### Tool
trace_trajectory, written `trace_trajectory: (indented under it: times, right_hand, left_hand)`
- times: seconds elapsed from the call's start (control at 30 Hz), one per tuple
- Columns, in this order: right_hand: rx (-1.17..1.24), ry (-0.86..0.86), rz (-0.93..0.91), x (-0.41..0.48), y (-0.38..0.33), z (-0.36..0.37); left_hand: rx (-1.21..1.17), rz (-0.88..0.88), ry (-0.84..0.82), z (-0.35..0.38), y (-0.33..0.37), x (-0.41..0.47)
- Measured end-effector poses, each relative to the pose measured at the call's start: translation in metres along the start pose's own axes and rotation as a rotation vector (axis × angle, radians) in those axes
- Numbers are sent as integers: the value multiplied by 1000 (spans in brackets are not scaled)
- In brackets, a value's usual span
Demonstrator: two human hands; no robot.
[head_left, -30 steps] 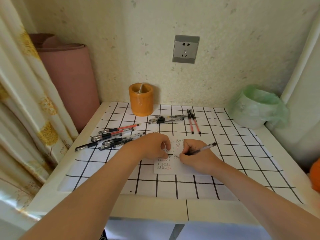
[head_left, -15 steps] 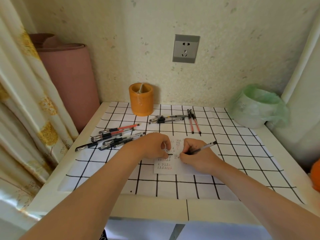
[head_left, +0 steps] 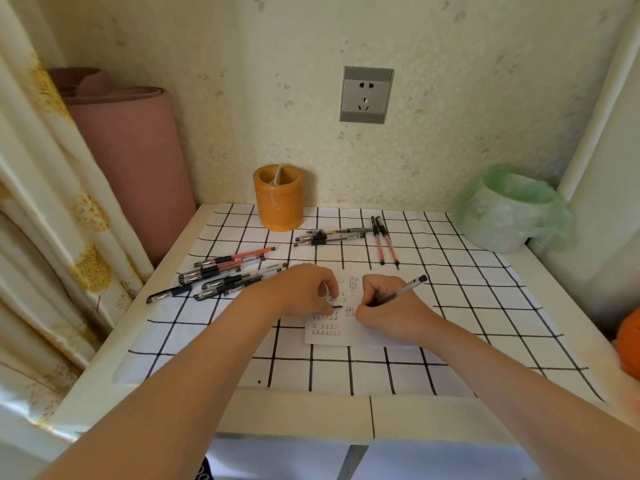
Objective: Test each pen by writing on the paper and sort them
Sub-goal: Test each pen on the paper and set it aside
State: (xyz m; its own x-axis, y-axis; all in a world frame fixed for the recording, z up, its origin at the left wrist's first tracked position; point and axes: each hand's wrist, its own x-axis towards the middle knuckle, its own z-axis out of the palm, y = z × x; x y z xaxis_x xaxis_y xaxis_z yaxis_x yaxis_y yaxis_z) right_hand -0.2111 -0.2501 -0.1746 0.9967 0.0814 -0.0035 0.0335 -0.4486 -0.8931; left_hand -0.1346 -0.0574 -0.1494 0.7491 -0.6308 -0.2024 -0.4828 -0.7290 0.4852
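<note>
A small white paper [head_left: 360, 336] covered with rows of black and red test marks lies on the checked cloth. My right hand [head_left: 391, 308] grips a black pen [head_left: 407, 288] in a writing hold, tip down on the paper and tail pointing up right. My left hand [head_left: 304, 289] rests on the paper's left part with curled fingers, pinching a small black pen cap [head_left: 337, 307] at the thumb tip. A loose pile of black and red pens [head_left: 221, 275] lies to the left. Three black pens [head_left: 329, 237] and two red pens [head_left: 384, 244] lie in separate groups at the back.
An orange pen holder [head_left: 278, 199] stands at the back by the wall. A bin lined with a green bag [head_left: 502, 209] sits at the back right. A pink roll [head_left: 131, 150] and a curtain [head_left: 52, 220] stand left of the table; an orange object [head_left: 630, 341] shows at the right edge.
The pen in my right hand has shifted slightly left and up as it writes. My left hand stays where it was on the paper.
</note>
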Motion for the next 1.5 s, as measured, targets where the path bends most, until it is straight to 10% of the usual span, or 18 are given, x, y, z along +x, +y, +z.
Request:
trace_trajectory:
  times: [0.87, 1.5]
  right_hand:
    - [324, 86, 137, 3, -6, -12]
    - [621, 99, 162, 12, -30, -13]
  left_hand:
    - [67, -6, 19, -7, 4, -3]
    - [-364, 29, 82, -12, 15, -4]
